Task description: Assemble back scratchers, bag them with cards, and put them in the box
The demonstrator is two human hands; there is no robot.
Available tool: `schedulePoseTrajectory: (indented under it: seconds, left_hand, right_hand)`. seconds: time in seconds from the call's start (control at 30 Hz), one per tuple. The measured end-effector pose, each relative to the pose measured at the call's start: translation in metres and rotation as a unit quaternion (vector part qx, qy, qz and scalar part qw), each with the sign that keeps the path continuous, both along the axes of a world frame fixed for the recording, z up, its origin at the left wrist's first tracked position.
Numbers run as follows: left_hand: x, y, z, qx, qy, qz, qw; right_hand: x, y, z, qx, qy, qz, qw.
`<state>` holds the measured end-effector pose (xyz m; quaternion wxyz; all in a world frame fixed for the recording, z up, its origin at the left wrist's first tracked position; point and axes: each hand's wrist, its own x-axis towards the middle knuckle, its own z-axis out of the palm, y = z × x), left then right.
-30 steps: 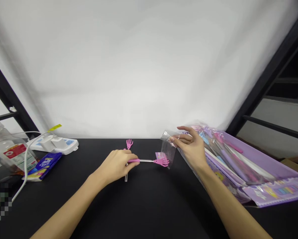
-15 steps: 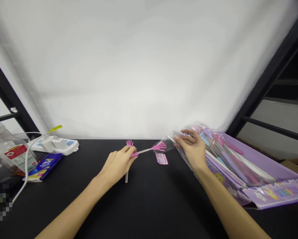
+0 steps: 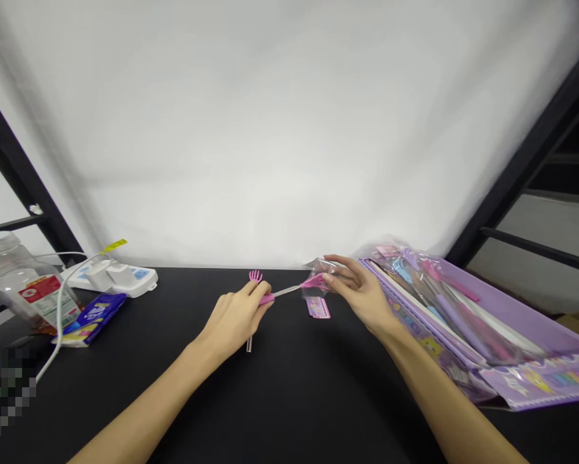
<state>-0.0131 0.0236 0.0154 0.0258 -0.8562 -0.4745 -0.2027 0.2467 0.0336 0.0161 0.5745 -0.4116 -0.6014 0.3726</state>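
My left hand (image 3: 236,316) is closed around the pink grip of a hand-shaped back scratcher (image 3: 285,292), whose thin shaft points right. A clear plastic bag (image 3: 321,269) surrounds its pink claw head. At that end my right hand (image 3: 359,293) pinches the bag, its thumb and fingers against the pink head. A second pink back scratcher (image 3: 255,276) lies mostly hidden beneath my left hand, with its claw above and a clear rod end below. A small pink printed card (image 3: 318,308) rests on the black table (image 3: 289,393) under the bag.
On the right stands a purple display box (image 3: 502,283) with several wrapped coloured back scratchers. To the left are a white power strip (image 3: 144,281) with plugs, a blue snack packet (image 3: 96,316), a clear jar (image 3: 16,290) and a white cable (image 3: 58,322). A white wall rises behind.
My right hand has moved left from beside the purple box to the claw head, and the bag is bunched there. My left hand keeps its hold. The view has shifted slightly.
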Motion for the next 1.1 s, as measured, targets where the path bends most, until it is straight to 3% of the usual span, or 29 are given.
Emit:
schedulePoseTrajectory:
  seconds: [0.13,0.23,0.47,0.6,0.73,0.97,1.1]
  left_hand:
    - [0.002,-0.001,0.001,0.014,0.040,0.025,0.999]
    - [0.004,-0.002,0.002,0.017,0.052,0.035,0.998]
    - [0.007,-0.004,-0.007,-0.046,-0.138,-0.007,0.989]
    - [0.009,-0.005,-0.007,-0.140,-0.249,-0.031,0.958]
    - [0.013,-0.006,-0.004,-0.275,-0.355,-0.039,0.893]
    - [0.013,-0.007,-0.005,-0.268,-0.390,-0.048,0.880]
    - [0.007,-0.001,-0.002,-0.332,-0.406,-0.076,0.848]
  right_hand:
    - [0.002,0.005,-0.004,0.005,-0.001,-0.056,0.998]
    - [0.001,0.006,-0.005,0.010,-0.005,-0.058,0.998]
    - [-0.022,0.001,-0.008,-0.008,0.064,-0.020,0.998]
    - [-0.024,0.001,-0.011,0.031,0.026,-0.034,0.999]
    - [-0.022,-0.001,-0.014,0.045,-0.028,-0.008,0.999]
    - [-0.043,-0.017,-0.012,0.027,-0.103,0.075,0.991]
    - [-0.044,-0.021,-0.006,0.021,-0.081,0.089,0.993]
